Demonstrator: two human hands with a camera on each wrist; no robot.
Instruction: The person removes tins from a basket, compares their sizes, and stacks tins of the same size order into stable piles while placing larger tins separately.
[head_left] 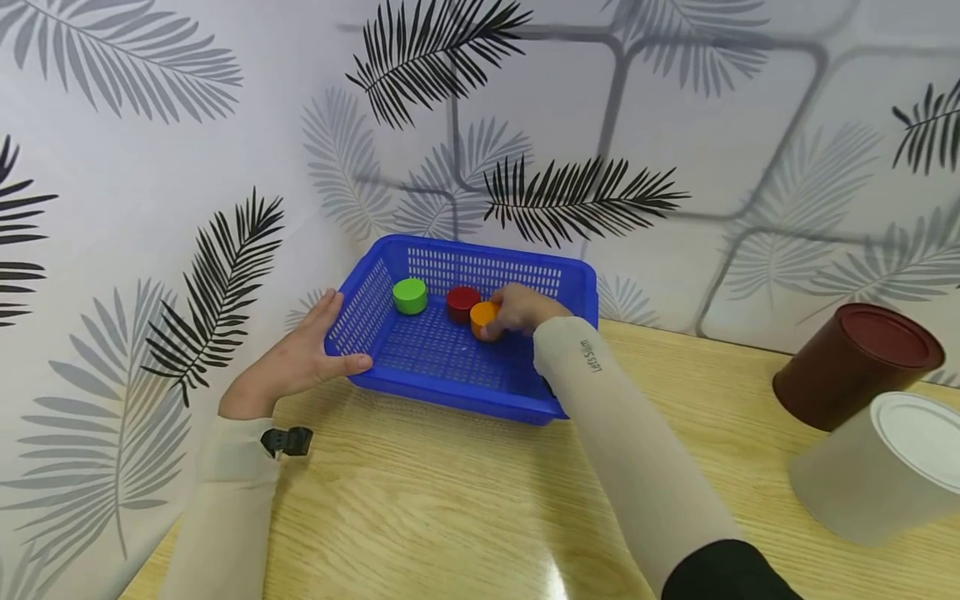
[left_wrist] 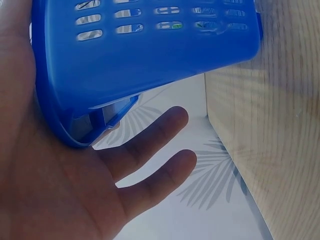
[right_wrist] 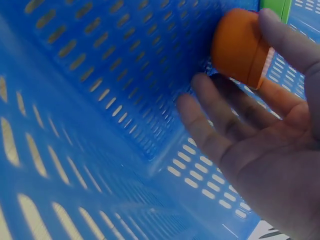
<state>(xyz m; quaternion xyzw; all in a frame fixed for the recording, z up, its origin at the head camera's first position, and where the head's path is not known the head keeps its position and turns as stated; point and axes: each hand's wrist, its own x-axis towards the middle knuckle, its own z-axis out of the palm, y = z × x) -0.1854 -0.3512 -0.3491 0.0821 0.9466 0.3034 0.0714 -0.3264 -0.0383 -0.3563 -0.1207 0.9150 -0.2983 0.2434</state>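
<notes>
A blue slotted plastic basket (head_left: 450,397) stands on the table. Inside it are a green cup (head_left: 409,297) at the left, a red cup (head_left: 462,307) near the middle and an orange cup (head_left: 482,318) just in front of the red one. Reaching in from the right, my right hand (head_left: 527,307) pinches the orange cup between thumb and forefinger; the right wrist view shows the cup (right_wrist: 236,47) tilted, the other fingers apart from it. My left hand (head_left: 288,364) rests against the basket's left front corner, fingers extended, as the left wrist view also shows beside the basket wall (left_wrist: 150,60).
A dark brown cylindrical container (head_left: 843,371) and a white one (head_left: 862,475) stand on the wooden table (head_left: 405,500) at the right. Behind the basket rises a leaf-patterned wall covering (head_left: 675,267), which also runs along the left side.
</notes>
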